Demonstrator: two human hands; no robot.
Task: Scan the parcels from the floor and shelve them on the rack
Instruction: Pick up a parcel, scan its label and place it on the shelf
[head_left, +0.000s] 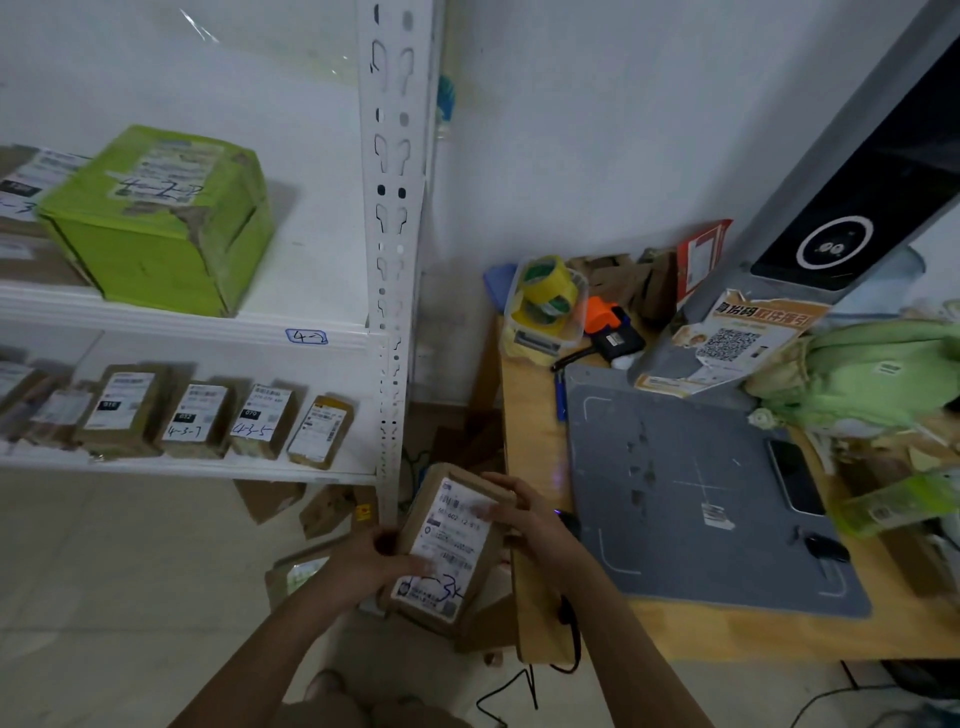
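We hold the labelled brown parcel (451, 545) at 6 o'clock, left hand (370, 565) curled round its lower edge, right hand (521, 512) clasping its top; pushed carelessly onto the rack shelf (208, 470) at 10 o'clock, it could topple the small parcels (260, 422) leaning there.

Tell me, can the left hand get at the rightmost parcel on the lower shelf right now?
Probably not yet: the left hand grips the held parcel alongside the right hand. Otherwise the rightmost parcel has an open front.
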